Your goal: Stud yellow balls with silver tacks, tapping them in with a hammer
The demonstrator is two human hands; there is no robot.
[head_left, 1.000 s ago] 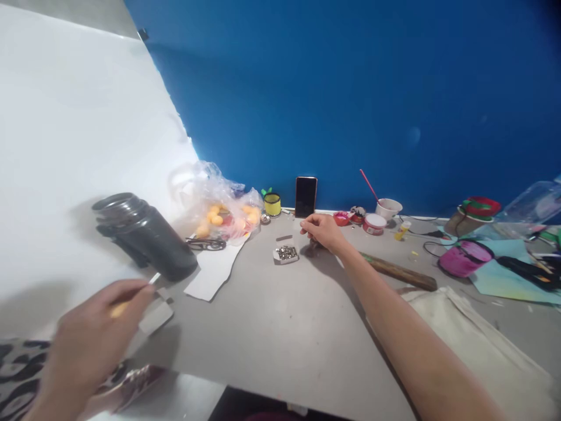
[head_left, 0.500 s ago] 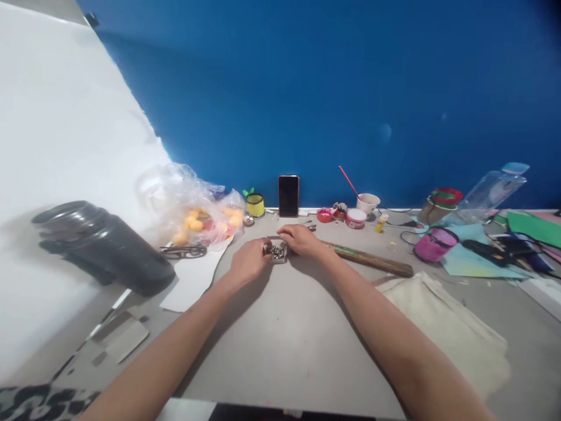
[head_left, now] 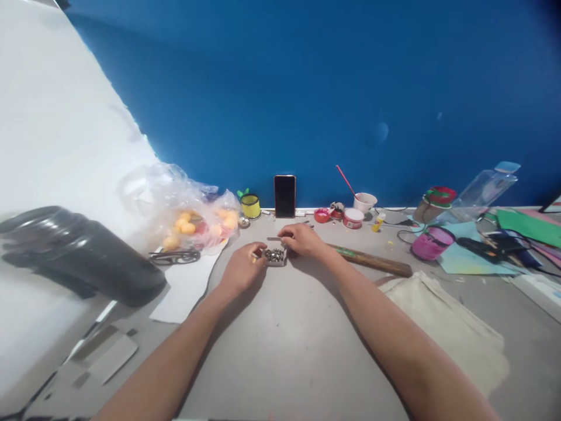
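A small open box (head_left: 276, 264) filled with shiny little metal pieces (head_left: 274, 255) sits on the table between my hands. My left hand (head_left: 243, 264) is curled at its left side, with thumb and fingers at the edge. A tiny yellowish spot shows by these fingers; what it is I cannot tell. On the opposite side, my right hand (head_left: 302, 240) has its thumb at the right rim and bent fingers over the far corner. A thin dark strip (head_left: 274, 238) lies by those fingertips. Behind my right wrist runs a hammer's wooden handle (head_left: 372, 261); my hand partly hides the rest.
At the back a phone (head_left: 284, 196) stands against the blue wall, with a yellow pot (head_left: 250, 206) and red-lidded tubs (head_left: 353, 218) nearby. Left are a plastic bag (head_left: 197, 204), glasses (head_left: 175, 256) and a dark bottle (head_left: 96, 251). Right lie a cloth (head_left: 447, 327) and a pink cup (head_left: 433, 243).
The view has shifted slightly, moving the left-hand objects outward. My left fingers have drawn back a little from over the box, and more of its metal pieces show.
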